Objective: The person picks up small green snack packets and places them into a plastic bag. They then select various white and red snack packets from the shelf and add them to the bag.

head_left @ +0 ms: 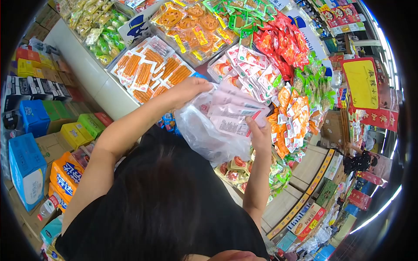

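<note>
My left hand point(188, 90) grips the upper rim of a clear plastic bag point(204, 137) and holds it up in front of the snack display. My right hand point(261, 132) holds the other side of the bag's mouth, its fingers on several pale pink snack packets point(235, 111) that stick partly out of the bag. Both arms reach up from my black top. Directly behind the bag lie white-and-red packets point(250, 65) and small orange packets point(294, 113) in the display.
Open bins hold orange sausage-type packets point(148, 71), red packets point(281, 43) and green packets point(102, 37). Blue point(26, 172), yellow and green cartons point(82, 126) are stacked at the left. A yellow sign point(363, 82) hangs at right, near another person point(359, 162).
</note>
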Demonstrator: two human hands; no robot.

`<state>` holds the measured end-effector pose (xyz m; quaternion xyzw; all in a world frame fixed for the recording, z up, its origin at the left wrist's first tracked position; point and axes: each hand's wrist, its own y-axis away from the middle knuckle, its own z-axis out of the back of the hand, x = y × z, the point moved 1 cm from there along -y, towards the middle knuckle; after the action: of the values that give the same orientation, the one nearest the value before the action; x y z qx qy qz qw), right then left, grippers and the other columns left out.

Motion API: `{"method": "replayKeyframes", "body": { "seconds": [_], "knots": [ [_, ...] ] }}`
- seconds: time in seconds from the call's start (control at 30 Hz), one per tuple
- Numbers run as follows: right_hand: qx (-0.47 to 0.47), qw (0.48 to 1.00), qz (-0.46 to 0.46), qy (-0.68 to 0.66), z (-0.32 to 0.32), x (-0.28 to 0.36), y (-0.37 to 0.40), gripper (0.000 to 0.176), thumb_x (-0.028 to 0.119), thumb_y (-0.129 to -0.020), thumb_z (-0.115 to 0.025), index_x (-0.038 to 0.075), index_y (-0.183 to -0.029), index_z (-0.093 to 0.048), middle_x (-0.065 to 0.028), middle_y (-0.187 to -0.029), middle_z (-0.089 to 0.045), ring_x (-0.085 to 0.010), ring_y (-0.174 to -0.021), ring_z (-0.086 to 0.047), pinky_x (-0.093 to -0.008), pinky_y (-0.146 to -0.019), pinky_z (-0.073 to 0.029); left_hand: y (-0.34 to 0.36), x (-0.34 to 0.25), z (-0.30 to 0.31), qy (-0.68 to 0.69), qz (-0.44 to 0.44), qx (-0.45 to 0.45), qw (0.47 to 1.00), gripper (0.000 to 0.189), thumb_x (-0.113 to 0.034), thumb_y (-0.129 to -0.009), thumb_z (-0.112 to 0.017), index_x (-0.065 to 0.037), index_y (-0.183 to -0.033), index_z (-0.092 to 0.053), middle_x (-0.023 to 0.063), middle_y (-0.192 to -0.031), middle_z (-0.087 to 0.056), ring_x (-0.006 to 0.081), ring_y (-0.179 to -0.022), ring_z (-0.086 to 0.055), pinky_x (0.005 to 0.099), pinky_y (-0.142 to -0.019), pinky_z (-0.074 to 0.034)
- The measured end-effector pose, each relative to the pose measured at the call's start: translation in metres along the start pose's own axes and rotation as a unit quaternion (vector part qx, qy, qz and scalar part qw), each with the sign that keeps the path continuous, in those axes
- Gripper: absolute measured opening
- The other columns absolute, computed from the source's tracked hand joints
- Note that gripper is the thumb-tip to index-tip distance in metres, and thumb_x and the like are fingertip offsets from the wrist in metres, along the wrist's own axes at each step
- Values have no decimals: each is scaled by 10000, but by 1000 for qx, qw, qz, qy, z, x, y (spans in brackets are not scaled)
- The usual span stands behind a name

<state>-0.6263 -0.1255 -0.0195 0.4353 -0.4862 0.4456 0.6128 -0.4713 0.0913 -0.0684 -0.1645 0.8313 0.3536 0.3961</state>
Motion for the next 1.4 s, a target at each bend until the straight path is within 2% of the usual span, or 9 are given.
{"method": "replayKeyframes", "body": {
  "seconds": [0.23,0.5,0.57,0.7,0.77,0.93,1.0,1.1,1.4],
  "knots": [
    [63,910,17,410,-25,62,22,321,56,-877,-530,49,-1196,-564,-197,-1010,-643,-318,-876,-646,-329,-757,-483,7,-28,-32,-152,-130,17,980,278,-266,-903,-563,-4,-912,-654,6,-725,-613,65,-631,-516,266,-586,-440],
    [174,959,-67,213,-30,49,10,333,104,-869,-553,8,-1186,-523,-230,-962,-614,-360,-786,-591,-359,-715,-471,42,-57,-77,-243,-225,71,941,330,-272,-914,-541,5,-734,-563,4,-569,-483,55,-560,-409,282,-514,-358],
    [211,966,-124,81,-33,28,1,409,132,-864,-557,0,-1246,-492,-254,-1056,-608,-399,-901,-607,-386,-775,-482,46,-55,-72,-237,-173,71,954,337,-278,-917,-539,3,-732,-565,8,-568,-482,54,-546,-399,277,-501,-351],
    [124,903,-179,370,-43,20,10,360,198,-880,-588,-32,-1147,-514,-176,-943,-625,-289,-857,-593,-329,-742,-450,47,-45,-58,-236,-179,77,952,328,-289,-915,-542,-5,-761,-594,-1,-571,-491,47,-540,-413,266,-484,-349],
    [99,889,56,444,-37,34,25,353,206,-888,-578,-31,-1146,-540,-175,-997,-635,-291,-942,-618,-340,-764,-481,48,-34,-49,-174,-90,42,980,322,-311,-916,-544,-16,-819,-633,-23,-591,-505,42,-546,-440,258,-481,-361],
    [150,960,-202,123,23,63,4,339,175,-875,-574,15,-1173,-544,-167,-1083,-631,-329,-971,-616,-396,-795,-482,48,2,-44,-174,-28,58,983,331,-331,-921,-541,-25,-928,-667,-32,-643,-547,34,-569,-468,238,-503,-387],
    [-57,957,-68,275,37,41,-17,376,107,-832,-598,35,-1197,-546,-146,-1092,-635,-293,-992,-621,-365,-797,-493,46,26,-47,-233,-52,124,963,329,-305,-923,-539,-13,-1006,-667,-25,-682,-581,45,-609,-496,243,-554,-418],
    [-10,826,174,536,54,-48,-28,391,62,-780,-613,48,-1168,-570,-143,-1034,-653,-294,-948,-634,-371,-760,-504,50,36,-53,-241,-7,171,955,334,-276,-937,-532,14,-1062,-643,-2,-875,-640,55,-791,-529,255,-718,-452],
    [12,869,-3,495,39,-40,-27,285,110,-818,-591,68,-1099,-617,-201,-888,-648,-337,-853,-639,-397,-734,-493,33,69,-23,-244,22,127,961,327,-278,-934,-530,26,-962,-648,-30,-749,-586,39,-692,-481,241,-625,-422]
  ]
}}
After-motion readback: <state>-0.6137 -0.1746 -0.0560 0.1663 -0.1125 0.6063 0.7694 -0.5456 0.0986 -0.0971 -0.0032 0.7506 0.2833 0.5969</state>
